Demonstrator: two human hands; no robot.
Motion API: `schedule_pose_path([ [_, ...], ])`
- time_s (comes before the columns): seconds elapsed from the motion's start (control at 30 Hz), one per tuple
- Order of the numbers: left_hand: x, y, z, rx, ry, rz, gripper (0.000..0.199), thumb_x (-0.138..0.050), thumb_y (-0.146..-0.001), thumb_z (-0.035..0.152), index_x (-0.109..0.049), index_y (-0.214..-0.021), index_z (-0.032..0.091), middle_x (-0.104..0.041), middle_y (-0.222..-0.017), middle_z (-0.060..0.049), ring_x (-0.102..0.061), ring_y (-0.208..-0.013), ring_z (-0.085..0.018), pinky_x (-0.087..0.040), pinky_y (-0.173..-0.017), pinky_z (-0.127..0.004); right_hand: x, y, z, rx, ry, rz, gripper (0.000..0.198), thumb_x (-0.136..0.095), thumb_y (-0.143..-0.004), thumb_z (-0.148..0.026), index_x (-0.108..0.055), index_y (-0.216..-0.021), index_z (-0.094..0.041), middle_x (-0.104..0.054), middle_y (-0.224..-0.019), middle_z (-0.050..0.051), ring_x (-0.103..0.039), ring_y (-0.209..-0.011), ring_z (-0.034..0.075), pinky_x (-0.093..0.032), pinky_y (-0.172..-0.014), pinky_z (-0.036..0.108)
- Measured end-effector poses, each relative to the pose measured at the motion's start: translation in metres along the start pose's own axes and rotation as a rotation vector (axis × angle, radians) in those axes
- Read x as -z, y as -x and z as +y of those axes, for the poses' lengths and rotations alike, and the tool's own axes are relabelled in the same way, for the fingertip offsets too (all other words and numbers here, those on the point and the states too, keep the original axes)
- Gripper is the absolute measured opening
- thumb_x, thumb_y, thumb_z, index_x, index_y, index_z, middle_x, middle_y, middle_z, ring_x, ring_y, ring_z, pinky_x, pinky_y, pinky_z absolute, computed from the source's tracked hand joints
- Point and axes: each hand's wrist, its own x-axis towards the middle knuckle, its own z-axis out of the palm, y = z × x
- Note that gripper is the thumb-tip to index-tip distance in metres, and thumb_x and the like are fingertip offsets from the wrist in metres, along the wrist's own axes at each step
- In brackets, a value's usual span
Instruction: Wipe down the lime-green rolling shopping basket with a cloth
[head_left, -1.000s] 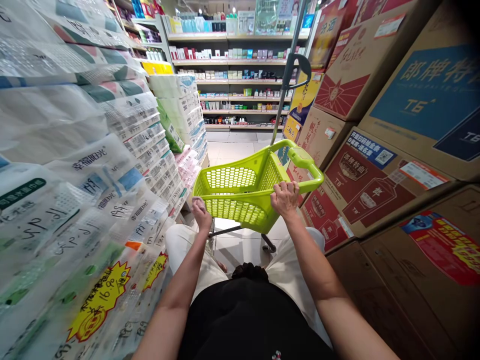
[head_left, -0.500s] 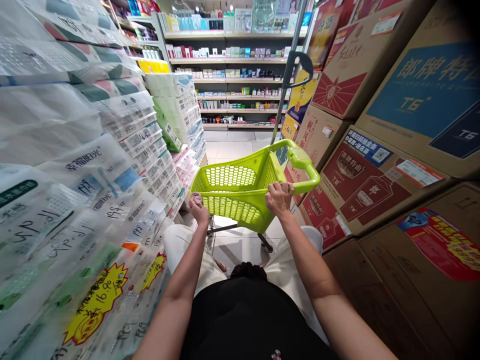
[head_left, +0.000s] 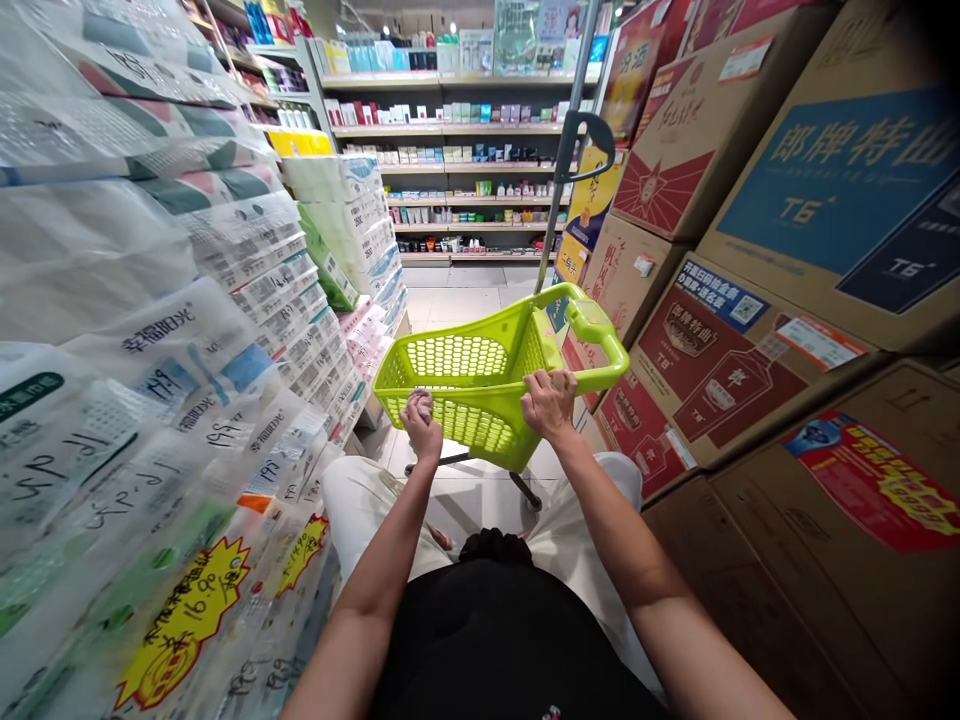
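Note:
A lime-green rolling shopping basket [head_left: 499, 425] with perforated walls stands tilted in front of me, between my knees. My right hand [head_left: 549, 404] is wrapped round its near top rim, close to the right end. A crumpled greyish-pink cloth [head_left: 421, 401] is bunched in my closed left hand [head_left: 424, 428], which presses it to the near rim towards the left end. The long grey pull handle [head_left: 553, 220] rises behind the basket's right end. Inside the basket I see only bare green wall; part of its floor is hidden by the near side.
Tall stacks of plastic-wrapped tissue packs [head_left: 274, 260] line my left, some with yellow price signs [head_left: 187, 620]. Stacked cardboard cartons [head_left: 739, 370] crowd the right, near the basket. Shelves [head_left: 442, 130] of small boxed goods close off the tiled aisle [head_left: 450, 300] ahead.
My left hand, with the cloth, has slid to the right along the basket's near rim. My right hand keeps its grip. The whole view has shifted slightly.

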Motion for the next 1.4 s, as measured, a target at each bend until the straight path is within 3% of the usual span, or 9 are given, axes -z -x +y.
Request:
schedule_pose_path([
  [0.13,-0.003,0.007,0.006,-0.064,0.022,-0.082,0.064,-0.050,-0.066,-0.003,-0.060,-0.124,0.020,-0.055,-0.124,-0.012,-0.058,-0.123,-0.029,-0.039,-0.119,-0.047,0.009,0.002,0.001,0.045,-0.017,-0.045,0.029,-0.048,-0.092,-0.028,-0.065,-0.115,-0.025,-0.069,-0.113,0.007,-0.047,-0.113,0.029,-0.018,-0.113,0.047],
  [0.27,-0.005,0.012,0.013,-0.029,0.029,-0.055,0.065,-0.050,-0.064,-0.003,-0.062,-0.123,0.021,-0.056,-0.123,-0.012,-0.058,-0.122,-0.030,-0.042,-0.117,-0.047,0.024,0.000,0.023,0.092,-0.020,-0.011,0.039,-0.047,-0.093,-0.027,-0.063,-0.128,-0.021,-0.069,-0.124,0.009,-0.049,-0.115,0.028,-0.018,-0.115,0.045],
  [0.37,-0.008,0.016,0.020,-0.068,0.046,-0.124,0.065,-0.050,-0.065,-0.003,-0.064,-0.123,0.021,-0.057,-0.122,-0.011,-0.058,-0.121,-0.029,-0.043,-0.116,-0.046,0.032,-0.004,0.047,-0.028,0.030,0.083,0.033,-0.045,-0.093,-0.026,-0.067,-0.116,-0.018,-0.071,-0.116,0.011,-0.050,-0.113,0.029,-0.017,-0.115,0.047],
  [0.47,-0.016,0.023,0.030,-0.042,0.061,-0.083,0.061,-0.049,-0.067,-0.003,-0.065,-0.121,0.020,-0.056,-0.121,-0.012,-0.059,-0.120,-0.029,-0.044,-0.114,-0.046,0.033,-0.005,0.062,-0.018,0.082,0.068,0.026,-0.045,-0.092,-0.028,-0.069,-0.096,-0.019,-0.070,-0.099,0.012,-0.050,-0.106,0.030,-0.024,-0.109,0.045],
  [0.87,-0.042,0.057,0.074,-0.268,0.176,-0.273,0.069,-0.049,-0.063,-0.004,-0.069,-0.124,0.023,-0.057,-0.118,-0.011,-0.060,-0.118,-0.028,-0.047,-0.114,-0.047,0.035,0.002,0.049,-0.014,0.075,0.069,0.023,-0.044,-0.092,-0.028,-0.064,-0.088,-0.019,-0.066,-0.095,0.010,-0.048,-0.098,0.028,-0.027,-0.098,0.043],
  [1.07,-0.052,0.071,0.096,-0.477,0.195,-0.315,0.058,-0.053,-0.077,0.000,-0.065,-0.129,0.023,-0.055,-0.125,-0.014,-0.056,-0.124,-0.028,-0.046,-0.115,-0.046,0.036,0.002,0.048,-0.022,0.040,0.061,0.023,-0.043,-0.093,-0.027,-0.064,-0.089,-0.020,-0.067,-0.095,0.010,-0.049,-0.098,0.028,-0.026,-0.099,0.043],
  [1.17,-0.058,0.080,0.090,-0.555,0.151,-0.296,0.050,-0.056,-0.085,0.006,-0.065,-0.131,0.023,-0.054,-0.127,-0.014,-0.053,-0.125,-0.028,-0.045,-0.113,-0.047,0.036,0.003,0.046,-0.017,0.042,0.068,0.022,-0.043,-0.093,-0.026,-0.064,-0.089,-0.020,-0.067,-0.094,0.009,-0.049,-0.097,0.028,-0.026,-0.099,0.042],
  [1.3,-0.062,0.090,0.062,-0.585,0.007,-0.358,0.028,-0.053,-0.096,0.016,-0.074,-0.112,0.026,-0.058,-0.126,-0.013,-0.052,-0.123,-0.029,-0.048,-0.107,-0.047,0.037,0.005,0.043,-0.010,0.031,0.080,0.022,-0.044,-0.092,-0.027,-0.065,-0.090,-0.021,-0.066,-0.094,0.009,-0.048,-0.098,0.028,-0.026,-0.099,0.043],
  [1.4,-0.063,0.091,0.055,-0.589,-0.026,-0.368,0.030,-0.049,-0.099,0.019,-0.074,-0.113,0.029,-0.059,-0.129,-0.011,-0.053,-0.122,-0.027,-0.047,-0.107,-0.045,0.035,0.004,0.041,-0.019,0.016,0.087,0.023,-0.045,-0.091,-0.027,-0.067,-0.091,-0.020,-0.066,-0.093,0.009,-0.048,-0.097,0.028,-0.026,-0.099,0.044],
])
